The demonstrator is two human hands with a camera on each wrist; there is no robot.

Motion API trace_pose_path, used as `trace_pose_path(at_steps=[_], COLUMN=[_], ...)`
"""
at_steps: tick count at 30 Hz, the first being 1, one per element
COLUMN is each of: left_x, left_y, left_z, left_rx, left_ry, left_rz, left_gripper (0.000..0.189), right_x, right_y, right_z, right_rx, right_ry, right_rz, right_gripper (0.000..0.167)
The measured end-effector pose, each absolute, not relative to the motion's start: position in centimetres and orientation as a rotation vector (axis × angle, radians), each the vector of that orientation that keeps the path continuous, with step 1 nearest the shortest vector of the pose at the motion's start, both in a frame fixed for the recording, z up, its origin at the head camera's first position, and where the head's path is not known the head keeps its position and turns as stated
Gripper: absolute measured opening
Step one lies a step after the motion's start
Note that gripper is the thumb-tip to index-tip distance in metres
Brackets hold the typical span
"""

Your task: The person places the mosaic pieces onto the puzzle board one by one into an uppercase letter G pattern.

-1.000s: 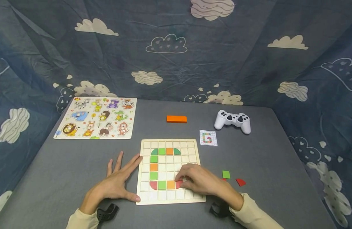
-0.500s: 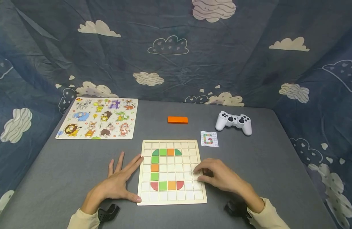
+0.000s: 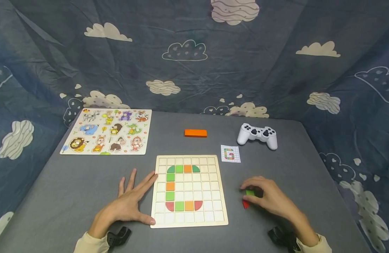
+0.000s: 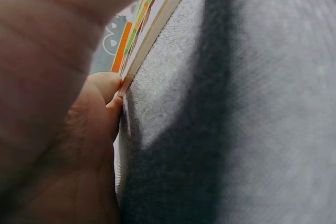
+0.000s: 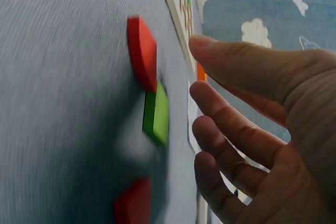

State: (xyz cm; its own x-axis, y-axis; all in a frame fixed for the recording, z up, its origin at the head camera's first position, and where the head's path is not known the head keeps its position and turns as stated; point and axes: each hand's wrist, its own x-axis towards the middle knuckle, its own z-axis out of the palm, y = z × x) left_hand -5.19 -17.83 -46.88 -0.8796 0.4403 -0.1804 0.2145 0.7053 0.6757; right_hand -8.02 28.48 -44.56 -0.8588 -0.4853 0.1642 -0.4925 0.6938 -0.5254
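Fingers spread, my left hand (image 3: 128, 203) rests on the table with thumb and fingertips touching the left edge of the wooden grid board (image 3: 210, 186). Set into the board is a C shape of green and orange square tiles, with dark green rounded corner tiles at the top and red ones (image 3: 198, 205) below. Right of the board, my right hand (image 3: 268, 195) hovers with loosely bent fingers over a green square tile (image 5: 157, 114) and a red rounded tile (image 5: 142, 53). Its thumb and fingers stand apart and hold nothing. Another red tile (image 5: 134, 203) lies closer to the wrist, hidden by the hand in the head view.
A small pattern card (image 3: 230, 154) lies beyond the board's upper right corner, with a white game controller (image 3: 257, 135) behind it. An orange block (image 3: 195, 133) sits farther back. At the back left lies an animal puzzle board (image 3: 107, 131). Cloud-printed cloth surrounds the table.
My right hand has let go of the red corner tile at the bottom of the C and moved right, off the board, over the loose tiles. My left hand stays in place.
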Motion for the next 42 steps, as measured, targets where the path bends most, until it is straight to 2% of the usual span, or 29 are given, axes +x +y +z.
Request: trace_pose_path(at_steps=[18,42], left_x=[-5.2,-5.2], left_y=[-17.9,-17.8], left_z=[-46.9,-46.8], left_rx=[0.509,0.514], left_ry=[2.578,2.579], left_rz=[0.970,0.958], left_gripper=[0.136,0.137], right_x=[-7.8,-8.9], right_y=[31.2,29.1], right_z=[-45.3,-44.4], right_rx=[0.903,0.959], right_ry=[-2.905,-2.881], right_rz=[0.956,0.872], right_gripper=[0.034,0.028])
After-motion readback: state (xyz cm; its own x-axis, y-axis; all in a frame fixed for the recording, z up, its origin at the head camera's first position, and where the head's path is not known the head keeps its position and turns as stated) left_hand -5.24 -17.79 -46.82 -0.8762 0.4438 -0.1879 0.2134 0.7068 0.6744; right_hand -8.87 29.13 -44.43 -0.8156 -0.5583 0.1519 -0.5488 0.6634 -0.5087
